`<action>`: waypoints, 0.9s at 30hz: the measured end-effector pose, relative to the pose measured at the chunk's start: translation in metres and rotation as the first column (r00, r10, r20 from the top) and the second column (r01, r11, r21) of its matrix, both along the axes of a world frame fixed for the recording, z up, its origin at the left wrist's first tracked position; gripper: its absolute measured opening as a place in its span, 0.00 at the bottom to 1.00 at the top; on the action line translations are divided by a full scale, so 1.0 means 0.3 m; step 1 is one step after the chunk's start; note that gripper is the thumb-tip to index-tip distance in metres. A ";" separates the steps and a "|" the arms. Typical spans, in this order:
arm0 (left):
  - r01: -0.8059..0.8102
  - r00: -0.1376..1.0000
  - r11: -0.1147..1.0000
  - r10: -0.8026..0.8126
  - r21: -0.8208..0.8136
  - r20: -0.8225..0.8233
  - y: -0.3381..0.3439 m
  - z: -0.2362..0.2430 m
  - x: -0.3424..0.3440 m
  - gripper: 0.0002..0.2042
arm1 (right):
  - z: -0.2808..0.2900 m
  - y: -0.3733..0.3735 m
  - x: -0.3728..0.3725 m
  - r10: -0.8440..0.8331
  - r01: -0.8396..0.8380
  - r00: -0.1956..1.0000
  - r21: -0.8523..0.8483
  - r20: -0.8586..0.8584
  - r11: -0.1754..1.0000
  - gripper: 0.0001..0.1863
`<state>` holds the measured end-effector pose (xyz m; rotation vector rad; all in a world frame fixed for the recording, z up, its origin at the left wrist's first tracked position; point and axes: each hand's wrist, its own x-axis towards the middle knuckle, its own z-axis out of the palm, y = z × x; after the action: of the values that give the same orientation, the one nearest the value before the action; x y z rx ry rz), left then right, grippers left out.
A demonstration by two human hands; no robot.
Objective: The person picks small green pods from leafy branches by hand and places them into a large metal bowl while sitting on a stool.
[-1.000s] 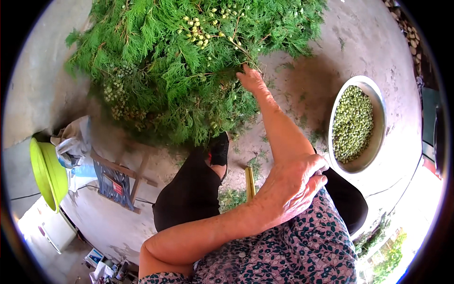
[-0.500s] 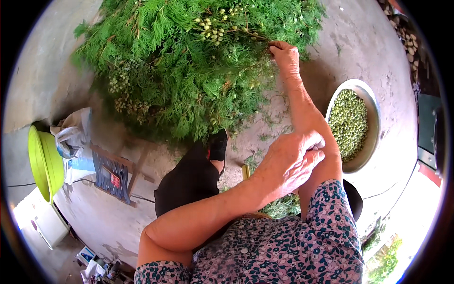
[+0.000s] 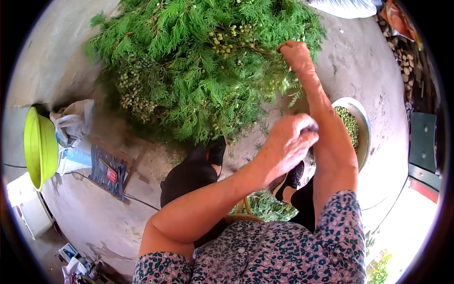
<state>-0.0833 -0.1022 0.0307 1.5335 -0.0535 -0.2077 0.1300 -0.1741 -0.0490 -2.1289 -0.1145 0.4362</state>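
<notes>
A big heap of green conifer branches (image 3: 189, 80) with feathery leaves lies in front of me. Pale green seed cones (image 3: 231, 38) sit in clusters among the leaves. At the heap's right side my right hand (image 3: 297, 56) is closed on a conifer branch (image 3: 272, 66); its hanging leaves are smeared by motion. My left hand (image 3: 291, 144) is held beside my right forearm, thumb and fingers curled together. Whatever it may hold is hidden. To the right stands a metal basin (image 3: 365, 146) of small green cones (image 3: 348, 125), partly covered by my right forearm.
On the left are a lime-green tub (image 3: 40, 146), a grey-white sack (image 3: 73, 123) and a low stool with a woven strap seat (image 3: 108, 173). A cable (image 3: 142, 202) runs over the concrete floor. Stacked firewood (image 3: 406, 64) and a white bag (image 3: 345, 7) are at the far right.
My right hand has drawn the branch a little to the right, away from the heap. My left hand has risen slightly and stays curled. The whole view has shifted, showing more of the right foot.
</notes>
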 end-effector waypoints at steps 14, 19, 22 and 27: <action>-0.623 0.775 0.513 0.504 -0.590 -0.381 0.249 0.064 0.033 0.03 | 0.397 -0.094 -0.301 -0.080 0.046 0.996 0.619 0.029 0.784 0.13; -0.654 0.756 0.574 0.478 -0.492 -0.447 0.147 0.062 0.032 0.05 | 0.424 -0.118 -0.401 -0.142 0.103 0.990 0.795 -0.021 0.598 0.09; -0.632 0.710 0.555 0.694 -0.541 -0.117 0.104 0.073 0.024 0.06 | 0.409 -0.147 -0.459 -0.154 0.106 0.988 0.856 -0.032 0.505 0.09; -0.264 0.958 0.930 0.222 -0.254 -0.184 0.008 0.064 -0.031 0.15 | 0.352 -0.164 -0.506 -0.229 0.243 0.961 0.878 -0.158 0.413 0.09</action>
<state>-0.0927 -0.0998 0.0501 1.2276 0.2220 -0.1130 -0.0219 -0.2232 0.0566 -1.0265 -0.0157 0.1365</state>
